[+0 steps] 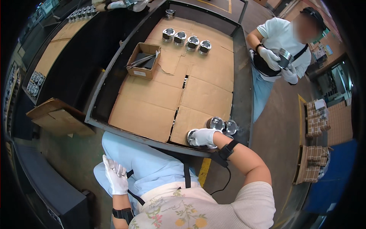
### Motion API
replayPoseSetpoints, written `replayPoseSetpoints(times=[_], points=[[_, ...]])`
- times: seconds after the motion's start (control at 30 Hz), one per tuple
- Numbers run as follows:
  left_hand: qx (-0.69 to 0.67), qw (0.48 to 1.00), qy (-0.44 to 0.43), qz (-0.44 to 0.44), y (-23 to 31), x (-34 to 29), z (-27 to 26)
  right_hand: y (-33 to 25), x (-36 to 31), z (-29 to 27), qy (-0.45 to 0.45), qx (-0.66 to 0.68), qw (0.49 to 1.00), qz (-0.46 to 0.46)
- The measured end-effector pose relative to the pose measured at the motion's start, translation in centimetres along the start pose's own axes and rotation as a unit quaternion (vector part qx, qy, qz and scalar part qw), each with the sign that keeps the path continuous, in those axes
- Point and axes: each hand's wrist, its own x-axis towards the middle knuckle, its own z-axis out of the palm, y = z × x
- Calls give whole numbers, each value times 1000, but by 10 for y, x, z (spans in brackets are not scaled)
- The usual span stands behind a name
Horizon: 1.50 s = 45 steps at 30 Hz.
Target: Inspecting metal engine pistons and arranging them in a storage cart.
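At near-R corner of tray (243,76), R hand (204,137) grip round metal cyl. (190,136), axis unclear, L hand (116,176) curled closed

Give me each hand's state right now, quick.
Left hand: closed, fingers curled, nothing visible in it.
Right hand: on a piston; whether gripped cannot be told.

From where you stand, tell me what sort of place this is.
Probably a factory workshop: shiny cylindrical metal parts stand on a dark-rimmed, cardboard-lined table, a white-gloved co-worker holds another, and brown strapped boxes are stacked nearby.
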Motion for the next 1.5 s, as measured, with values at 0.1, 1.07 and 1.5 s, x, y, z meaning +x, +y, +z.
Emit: replayPoseSetpoints(times=[0.1, 1.07, 1.5], points=[[6, 1000, 0, 16, 0, -3, 6, 16, 35, 17, -40, -34, 996, -75], [38, 997, -60, 4, 14, -37, -8, -142, -11, -43, 24, 838, 491, -238], [-38, 915, -382, -124, 40, -80, 29, -201, -39, 5, 530, 20, 615, -584]])
